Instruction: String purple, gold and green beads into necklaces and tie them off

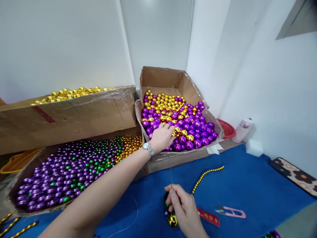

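Observation:
My left hand (162, 136), with a silver watch at the wrist, reaches into a cardboard box (163, 77) of large purple and gold beads (178, 122); its fingers curl over beads near the box's front edge. Whether a bead is gripped is hidden. My right hand (183, 208) pinches a thin needle or wire (170, 172) that points up toward the box. Gold and green beads (170, 216) hang strung below that hand.
A low box of small purple, green and gold beads (71, 168) lies at the left, a box of gold beads (71, 93) behind it. On the blue cloth lie a gold bead strand (206, 175), pink thread snips (231, 211) and a red strip (209, 217).

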